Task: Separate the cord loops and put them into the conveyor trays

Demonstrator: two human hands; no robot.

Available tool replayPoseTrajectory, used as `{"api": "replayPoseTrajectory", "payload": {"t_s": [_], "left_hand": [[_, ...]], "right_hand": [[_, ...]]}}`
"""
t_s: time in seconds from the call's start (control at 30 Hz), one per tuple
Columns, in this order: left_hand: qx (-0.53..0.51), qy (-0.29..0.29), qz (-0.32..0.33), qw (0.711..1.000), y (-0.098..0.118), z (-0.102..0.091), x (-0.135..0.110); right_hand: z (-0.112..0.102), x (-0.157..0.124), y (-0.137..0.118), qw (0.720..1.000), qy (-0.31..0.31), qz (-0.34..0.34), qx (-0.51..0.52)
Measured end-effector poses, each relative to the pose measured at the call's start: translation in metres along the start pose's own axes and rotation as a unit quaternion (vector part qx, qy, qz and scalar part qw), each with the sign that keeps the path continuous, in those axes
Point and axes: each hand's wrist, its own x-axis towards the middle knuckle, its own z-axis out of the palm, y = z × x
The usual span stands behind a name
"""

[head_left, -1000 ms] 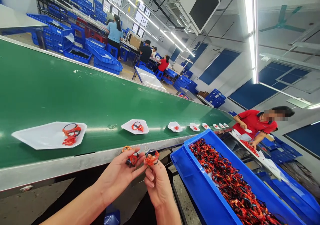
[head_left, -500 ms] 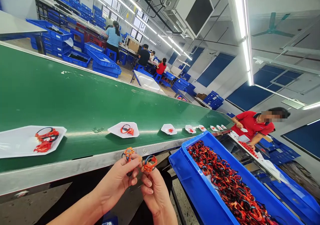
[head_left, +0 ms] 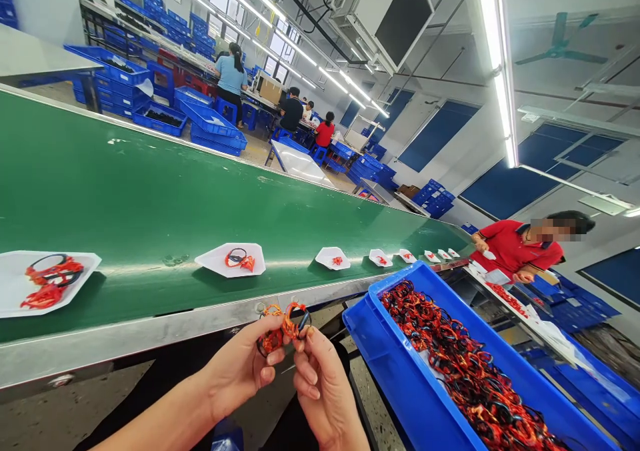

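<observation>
My left hand (head_left: 245, 361) is closed around a black ring with orange-red trim (head_left: 271, 341), just in front of the conveyor's metal edge. A second ring of the same look (head_left: 297, 320) stands upright between the two hands. My right hand (head_left: 327, 381) pinches its right side between thumb and fingertips, close to the left fingertips. The rings could be hair ties, but I cannot be sure. On the green belt (head_left: 165, 191), a white paddle-shaped tray (head_left: 205, 261) carries a similar ring (head_left: 235, 258). A larger-looking white tray (head_left: 10, 277) at the left bears several red and black pieces.
A blue bin (head_left: 360, 324) heaped with red-and-black rings (head_left: 465, 364) stands at my right. Smaller-looking white trays (head_left: 325, 257) run along the belt into the distance. A co-worker in a red shirt (head_left: 515, 247) sits at the far right by a side table. Blue crates (head_left: 215, 134) lie beyond the belt.
The trays on the belt have shifted left. My hands have drawn the rings closer together, and the right-hand ring has turned and now overlaps the left one.
</observation>
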Motion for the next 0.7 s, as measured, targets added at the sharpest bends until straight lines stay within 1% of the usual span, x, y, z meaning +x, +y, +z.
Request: {"api": "replayPoseTrajectory", "payload": {"t_s": [0.2, 0.27, 0.33, 0.37, 0.4, 0.43, 0.47, 0.53, 0.57, 0.6, 0.63, 0.7], "left_hand": [[-0.018, -0.011, -0.021, 1.0, -0.003, 0.0, 0.001], [-0.009, -0.009, -0.014, 1.0, -0.004, 0.001, 0.001], [0.006, -0.007, 0.008, 1.0, -0.004, 0.002, 0.001], [0.012, -0.007, 0.021, 1.0, -0.004, 0.003, 0.0], [0.014, -0.008, 0.033, 0.999, -0.004, 0.003, -0.001], [0.013, -0.009, 0.042, 0.999, -0.003, 0.004, -0.003], [0.008, -0.011, 0.048, 0.999, -0.002, 0.004, -0.004], [-0.004, -0.012, 0.058, 0.998, 0.0, 0.005, -0.007], [-0.01, -0.012, 0.063, 0.998, 0.002, 0.005, -0.008], [-0.016, -0.011, 0.067, 0.998, 0.004, 0.004, -0.008], [-0.023, -0.009, 0.073, 0.997, 0.006, 0.004, -0.008], [-0.038, -0.009, 0.088, 0.995, 0.008, 0.004, -0.007]], "right_hand": [[0.006, -0.008, -0.001, 1.0, -0.012, -0.015, -0.019], [0.007, -0.006, -0.002, 0.999, -0.005, -0.028, -0.041], [0.006, 0.003, -0.009, 0.994, 0.016, -0.066, -0.085], [0.006, 0.012, -0.014, 0.987, 0.032, -0.099, -0.122], [0.005, 0.023, -0.021, 0.974, 0.051, -0.141, -0.171], [0.004, 0.037, -0.029, 0.949, 0.077, -0.191, -0.238], [0.002, 0.053, -0.038, 0.915, 0.103, -0.238, -0.309], [-0.001, 0.084, -0.055, 0.831, 0.157, -0.306, -0.437], [-0.003, 0.096, -0.062, 0.804, 0.173, -0.321, -0.47], [-0.004, 0.105, -0.066, 0.786, 0.186, -0.33, -0.489], [-0.004, 0.109, -0.069, 0.779, 0.191, -0.333, -0.496], [-0.003, 0.101, -0.066, 0.778, 0.184, -0.328, -0.503]]}}
